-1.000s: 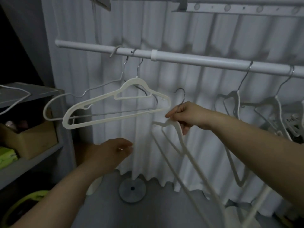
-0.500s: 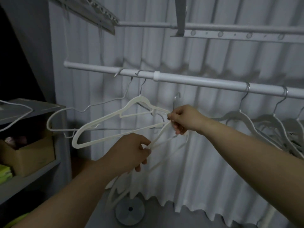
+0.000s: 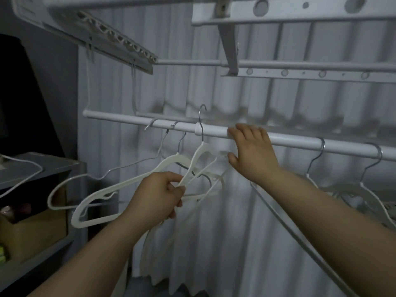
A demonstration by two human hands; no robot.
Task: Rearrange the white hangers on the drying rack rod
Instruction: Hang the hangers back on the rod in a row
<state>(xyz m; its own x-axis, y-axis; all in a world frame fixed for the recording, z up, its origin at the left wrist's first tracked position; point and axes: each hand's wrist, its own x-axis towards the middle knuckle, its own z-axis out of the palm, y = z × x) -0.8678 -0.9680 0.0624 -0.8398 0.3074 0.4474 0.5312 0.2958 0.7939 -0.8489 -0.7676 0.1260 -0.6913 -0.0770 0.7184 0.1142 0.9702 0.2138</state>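
A white rod [image 3: 120, 117] runs across the drying rack from left to right. My left hand [image 3: 159, 195] is closed on the shoulder of a white hanger [image 3: 198, 156] whose metal hook rises in front of the rod, above it. My right hand [image 3: 251, 150] is open with fingers spread, resting flat against the rod just right of that hook. A white hanger [image 3: 115, 187] and a thin wire hanger [image 3: 64, 185] hang from the rod at the left. More white hangers [image 3: 364, 189] hang at the right.
An upper rack frame with perforated bars [image 3: 300, 73] hangs overhead. A pleated white curtain [image 3: 235, 232] fills the background. At the left a grey shelf [image 3: 42, 166] carries a cardboard box [image 3: 36, 230]. A slanted rack leg [image 3: 285, 219] runs below my right arm.
The view tilted upward. My right hand let go of the hanger and moved up onto the rod. My left hand raised the hanger so its hook now stands above the rod.
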